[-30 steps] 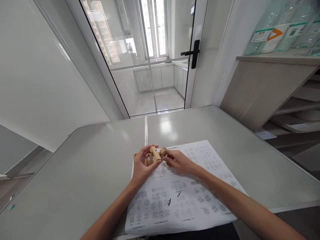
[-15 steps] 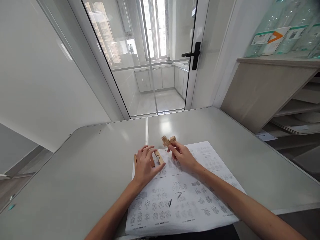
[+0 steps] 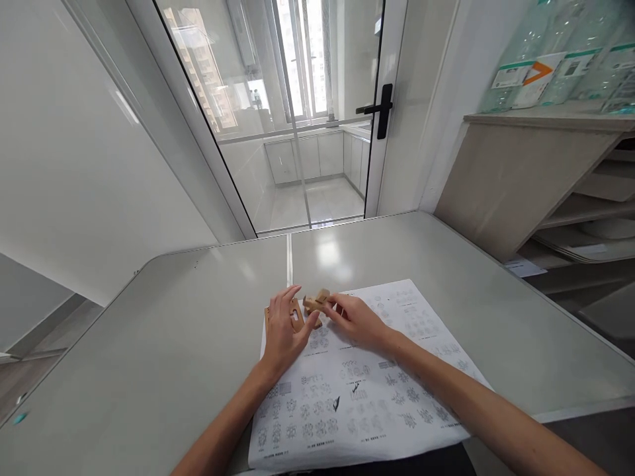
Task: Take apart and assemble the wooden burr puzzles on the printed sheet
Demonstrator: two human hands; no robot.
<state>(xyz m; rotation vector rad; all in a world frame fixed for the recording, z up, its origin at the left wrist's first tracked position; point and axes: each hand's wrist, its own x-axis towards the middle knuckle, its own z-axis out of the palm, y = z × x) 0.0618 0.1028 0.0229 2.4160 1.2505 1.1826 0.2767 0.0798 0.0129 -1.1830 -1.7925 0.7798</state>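
In the head view my right hand (image 3: pixel 358 322) pinches a small cluster of interlocked wooden puzzle pieces (image 3: pixel 322 296) between thumb and fingers, just above the paper. My left hand (image 3: pixel 285 330) is at its left, fingers stretched out and thumb apart, over a brown wooden piece with holes (image 3: pixel 297 316) that it partly covers. Under the held cluster lies another light wooden piece (image 3: pixel 316 323), mostly hidden, close to my left thumb tip. Beneath both hands spreads a white instruction sheet (image 3: pixel 342 370) printed with line drawings of puzzles.
The sheet lies on a grey-white table (image 3: pixel 198 330) with a seam across it. Beyond stands a glass door with a black handle (image 3: pixel 381 111). At right, a wooden shelf unit (image 3: pixel 466 178) carries clear plastic bottles (image 3: pixel 536 73). A small teal object (image 3: pixel 20 418) sits at the left edge.
My right hand has moved left and slightly down with the wooden cluster, toward my left hand. The notched piece near my left thumb is now mostly covered by it.
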